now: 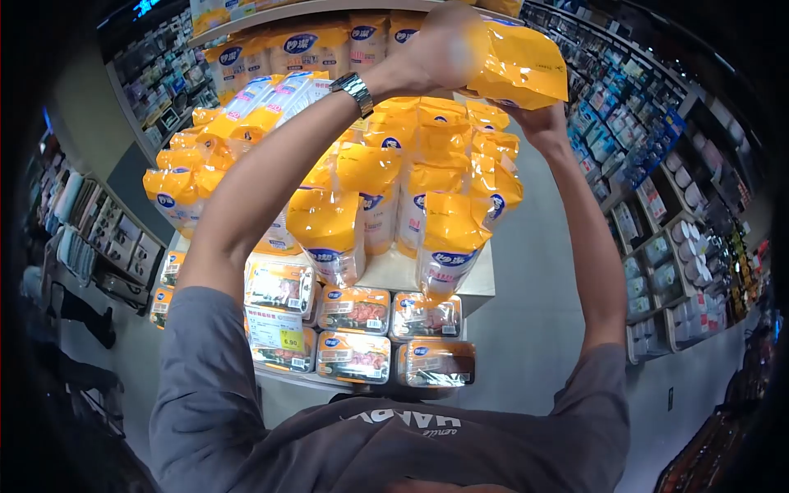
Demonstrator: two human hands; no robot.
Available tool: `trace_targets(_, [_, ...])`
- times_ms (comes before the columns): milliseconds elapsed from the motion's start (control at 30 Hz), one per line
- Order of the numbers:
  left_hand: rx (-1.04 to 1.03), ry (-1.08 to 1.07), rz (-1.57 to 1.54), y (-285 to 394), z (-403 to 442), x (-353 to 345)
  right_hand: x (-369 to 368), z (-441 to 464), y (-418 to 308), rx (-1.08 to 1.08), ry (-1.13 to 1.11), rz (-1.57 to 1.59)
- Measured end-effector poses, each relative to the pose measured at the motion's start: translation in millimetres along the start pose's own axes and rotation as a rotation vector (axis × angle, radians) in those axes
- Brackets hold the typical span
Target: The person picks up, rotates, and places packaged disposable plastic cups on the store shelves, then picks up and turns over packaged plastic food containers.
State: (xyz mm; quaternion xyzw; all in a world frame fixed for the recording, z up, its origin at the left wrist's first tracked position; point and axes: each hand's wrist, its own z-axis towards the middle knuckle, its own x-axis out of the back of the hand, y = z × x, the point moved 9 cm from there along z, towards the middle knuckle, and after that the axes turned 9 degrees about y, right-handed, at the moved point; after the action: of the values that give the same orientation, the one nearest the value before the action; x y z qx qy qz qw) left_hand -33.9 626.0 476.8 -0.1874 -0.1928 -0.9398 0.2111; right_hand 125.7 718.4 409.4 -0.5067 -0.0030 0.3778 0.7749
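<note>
Above the far end of the display, a glossy orange plastic-wrapped pack (pixel 522 67) is held up between my two hands. My left hand (pixel 440 51), with a metal watch on its wrist, grips the pack's left side; the hand is partly blurred. At the lower right, my right hand (pixel 544 122) holds the pack from beneath, its fingers mostly hidden behind the wrapper. Just below stand rows of similar packs (pixel 450 238) with orange tops, blue labels and clear lower parts.
Wrapped food-container boxes (pixel 355 357) are stacked on the front lower tier, with a price card (pixel 275 330) at their left. More orange packs (pixel 306 53) line a shelf behind. Stocked racks (pixel 670 222) stand across the aisle floor (pixel 526 345) on the right. A person's legs (pixel 86 316) show at left.
</note>
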Motion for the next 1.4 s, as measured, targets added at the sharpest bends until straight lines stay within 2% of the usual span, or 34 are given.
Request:
trace_targets(67, [-0.008, -0.011, 0.087, -22.0, 3.7, -4.8, 4.1, 25.3, 13.0, 0.198, -0.085, -0.151])
trace_targets(133, [0.051, -0.047, 0.088, -58.9, 7.9, -11.4, 14.4, 45.3, 33.6, 0.005, -0.011, 0.124])
trace_targets(167, [0.008, -0.035, 0.157, -72.0, 9.8, -13.7, 13.8, 51.3, 40.0, -0.054, -0.002, 0.223])
trace_targets(233, [-0.070, -0.001, 0.296, -95.3, 12.4, -18.3, 22.4, 68.9, 44.7, 0.312, -0.070, -0.334])
trace_targets(267, [-0.010, -0.017, 0.310, -111.5, 12.9, -21.7, 27.0, 74.9, 47.3, 0.503, -0.045, -0.581])
trace_targets(333, [0.107, -0.056, 0.338, -139.3, 16.8, -29.3, 28.1, 84.8, 54.7, 0.636, 0.001, -0.936])
trace_targets(367, [0.102, -0.036, 0.308, -161.5, 19.5, -32.1, 30.8, 92.1, 60.7, 0.678, 0.013, -1.076])
trace_targets(467, [0.175, -0.014, 0.210, -233.6, 21.5, -40.1, 47.5, 125.8, 89.6, 0.606, -0.018, -1.257])
trace_targets(533, [0.347, -0.053, 0.143, -254.7, 18.1, -39.8, 42.4, 138.8, 97.8, 0.519, -0.030, -1.357])
trace_targets(633, [0.245, -0.088, 0.259, -267.4, 29.5, -36.2, 55.2, 162.1, 114.6, 0.373, 0.039, -1.165])
trace_targets(733, [0.625, -0.220, -0.066, -282.9, 23.6, -46.7, 85.3, 206.0, 160.6, 0.253, -0.060, -1.029])
trace_targets(833, [0.646, -0.277, -0.110, -330.1, 34.6, -56.6, 90.5, 232.0, 172.6, 0.181, -0.109, -0.962])
trace_targets(933, [0.797, -0.005, 0.050, -374.0, 45.3, -43.2, 100.2, 255.9, 172.4, 0.170, 0.040, -1.045])
trace_targets(967, [0.799, -0.051, 0.181, -383.4, 45.6, -42.9, 107.5, 259.9, 173.1, 0.074, 0.143, -1.082])
trace_targets(1067, [0.772, -0.208, 0.571, -373.4, 61.4, -32.6, 104.1, 269.6, 176.5, -0.048, 0.213, -1.116])
trace_targets(1100, [0.679, -0.131, 0.598, -394.3, 66.9, -37.3, 114.4, 283.5, 187.8, -0.053, 0.153, -1.180])
trace_targets(1233, [0.631, -0.285, 0.688, -414.7, 65.4, -54.6, 141.9, 302.6, 226.2, -0.315, 0.168, -1.349])
trace_targets(1400, [0.616, -0.372, 0.700, -424.9, 54.9, -56.3, 146.7, 308.3, 269.6, -0.384, 0.024, -1.315])
